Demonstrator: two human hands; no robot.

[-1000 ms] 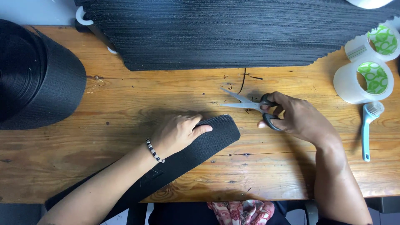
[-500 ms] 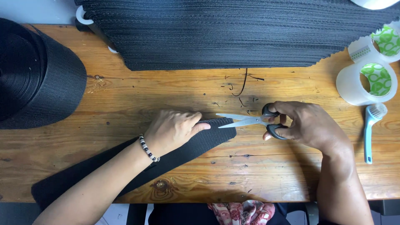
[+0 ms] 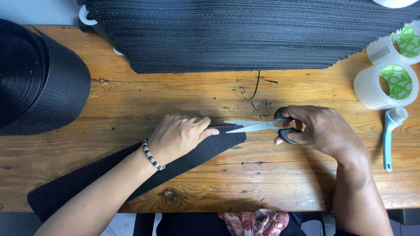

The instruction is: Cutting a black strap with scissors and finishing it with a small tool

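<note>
A wide black webbing strap (image 3: 205, 150) lies slanted across the wooden table (image 3: 262, 175), from the lower left up to the middle. My left hand (image 3: 179, 135), with a bead bracelet at the wrist, presses flat on the strap near its end. My right hand (image 3: 321, 129) grips grey-handled scissors (image 3: 258, 126). Their blades are parted and point left, right at the strap's upper end corner, close to my left fingertips.
A big roll of black webbing (image 3: 37, 76) sits at the far left. A stack of cut black strips (image 3: 245, 35) fills the back. Two rolls of clear tape (image 3: 387, 81) and a blue brush (image 3: 389, 135) lie at the right. Thread scraps (image 3: 256, 89) dot the table.
My right hand brought the scissors down and left until the blades reached the strap's end. My left hand and the strap shifted slightly left and towards the back.
</note>
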